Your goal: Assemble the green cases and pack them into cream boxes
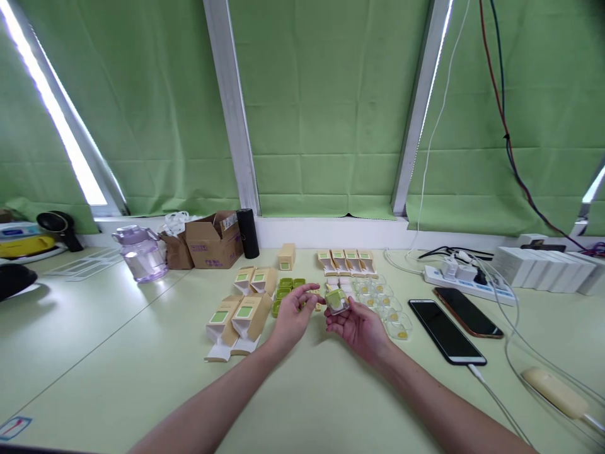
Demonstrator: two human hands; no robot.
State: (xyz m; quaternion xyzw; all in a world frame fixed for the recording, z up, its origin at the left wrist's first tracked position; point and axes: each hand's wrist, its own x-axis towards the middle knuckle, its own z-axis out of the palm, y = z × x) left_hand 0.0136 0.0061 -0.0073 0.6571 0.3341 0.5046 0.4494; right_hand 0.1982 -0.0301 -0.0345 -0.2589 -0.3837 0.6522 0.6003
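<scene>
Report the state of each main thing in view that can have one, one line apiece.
Clear plastic case: held in the right hand
Left hand: fingers curled beside the case, contact unclear
Front beige cartons: flaps open
Cardboard box: top flaps raised
Purple water jug: upright, lidded
Black cylinder: upright
White-framed phone: screen dark, cable attached
Brown-edged phone: screen dark
Power strip: plugs inserted
Green blinds: lowered

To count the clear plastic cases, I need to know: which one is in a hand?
The clear case showing green, held in the right hand. The other clear cases lie on the table, showing yellow spots.
</scene>
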